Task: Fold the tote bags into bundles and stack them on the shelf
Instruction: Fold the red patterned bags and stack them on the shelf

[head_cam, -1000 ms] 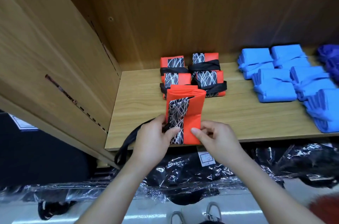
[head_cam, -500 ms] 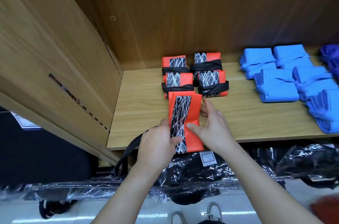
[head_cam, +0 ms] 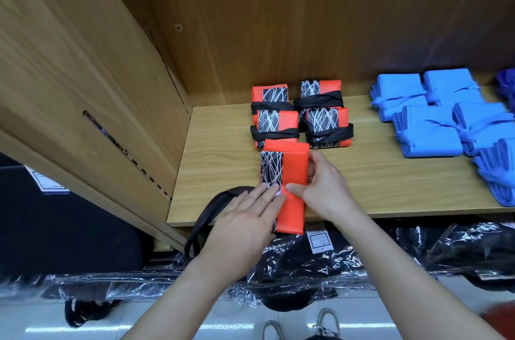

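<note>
Nearest, between the two forearms, a pair of shoes (head_cam: pixel 327 321) is seen on a pale floor, and just beyond them black goods wrapped in clear plastic (head_cam: pixel 292 270) are laid below the shelf's front edge. The left hand (head_cam: pixel 245 225) is spread flat with fingers straight and is pressed on the near left part of the folded orange tote bag (head_cam: pixel 294 169) — the bag's black-and-white patterned strip is partly covered by the fingertips. The right hand (head_cam: pixel 324 190) is closed on the same bag: the thumb is laid across the orange face and the fingers are curled round its right edge. The bag is laid lengthwise on the wooden shelf (head_cam: pixel 390 186), its near end jutting past the front edge between the hands. Left of the left hand a black strap (head_cam: pixel 211 208) is draped over that edge. Just beyond the bag's far end four orange bundles (head_cam: pixel 323 122) are set in two rows, each bound with black strap — farther off, to the right of the right hand, blue bundles (head_cam: pixel 429 136) are lined up
</note>
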`<state>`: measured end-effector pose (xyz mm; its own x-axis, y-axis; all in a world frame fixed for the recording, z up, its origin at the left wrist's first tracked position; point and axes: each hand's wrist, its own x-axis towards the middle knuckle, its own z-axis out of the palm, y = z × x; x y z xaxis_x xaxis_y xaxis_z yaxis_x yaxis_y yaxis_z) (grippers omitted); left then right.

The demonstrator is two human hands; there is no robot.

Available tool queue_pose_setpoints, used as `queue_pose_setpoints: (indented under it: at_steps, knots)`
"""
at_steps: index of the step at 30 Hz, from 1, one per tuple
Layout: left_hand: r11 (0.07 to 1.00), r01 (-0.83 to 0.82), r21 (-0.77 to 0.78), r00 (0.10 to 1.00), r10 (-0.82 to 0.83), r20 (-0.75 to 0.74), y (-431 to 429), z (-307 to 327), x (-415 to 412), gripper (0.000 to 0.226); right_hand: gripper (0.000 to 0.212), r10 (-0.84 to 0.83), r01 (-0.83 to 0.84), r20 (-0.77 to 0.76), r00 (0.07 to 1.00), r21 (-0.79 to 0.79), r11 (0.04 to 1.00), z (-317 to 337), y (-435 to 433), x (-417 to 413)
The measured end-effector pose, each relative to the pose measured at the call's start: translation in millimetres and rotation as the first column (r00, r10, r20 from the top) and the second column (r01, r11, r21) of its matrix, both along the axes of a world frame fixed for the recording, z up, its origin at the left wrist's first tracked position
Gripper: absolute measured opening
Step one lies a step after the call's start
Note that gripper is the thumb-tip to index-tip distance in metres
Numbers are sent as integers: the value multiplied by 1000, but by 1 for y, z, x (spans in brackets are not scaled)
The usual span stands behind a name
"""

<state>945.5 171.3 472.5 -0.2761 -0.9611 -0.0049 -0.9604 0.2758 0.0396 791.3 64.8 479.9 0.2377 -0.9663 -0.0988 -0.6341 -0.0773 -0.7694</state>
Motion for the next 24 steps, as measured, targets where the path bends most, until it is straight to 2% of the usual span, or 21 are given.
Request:
queue_pose_setpoints:
  at_steps: [1,3,4,6,8,11,14,16,18,20,22,24]
  knots:
    - [1000,-1,-8,1000,1,-23,-2,-1,2,84,48,-3,-3,121,993,44,999,2,-2,-1]
    - [1000,-5,-25,998,4,-61,-5,5,0,72,43,-29,-27,399,916,134,991,8,-9,-3]
    - [999,5,-40,998,-8,-70,-7,9,-1,66,41,-22,-46,468,884,133,990,12,-11,-3]
    - [1000,18,-22,992,-21,-121,-10,17,0,60,39,55,-85,467,883,44,995,19,-13,-4]
    - [999,7,41,972,3,-234,-16,27,5,53,36,114,-114,414,903,-25,993,21,-9,-3]
    - [997,-68,37,863,78,-499,-24,37,11,29,38,164,-166,392,905,-31,986,18,-4,-3]
    - [968,-249,-28,763,178,-621,-28,37,13,36,37,163,-207,488,858,38,978,16,-2,-8]
    - [952,-303,-32,757,221,-614,-29,38,12,55,36,175,-237,512,841,58,970,18,-1,-10]
    - [962,-272,-2,810,228,-540,-29,39,11,68,35,209,-267,485,849,52,962,20,-2,-10]
    - [966,-256,24,852,237,-467,-34,39,11,62,28,213,-291,480,851,94,952,26,-3,-11]
    - [962,-274,18,857,252,-449,-38,37,10,52,13,221,-331,483,847,154,931,35,0,-12]
    - [953,-302,-13,853,264,-450,-39,35,5,43,35,302,-356,330,894,117,927,36,7,-11]
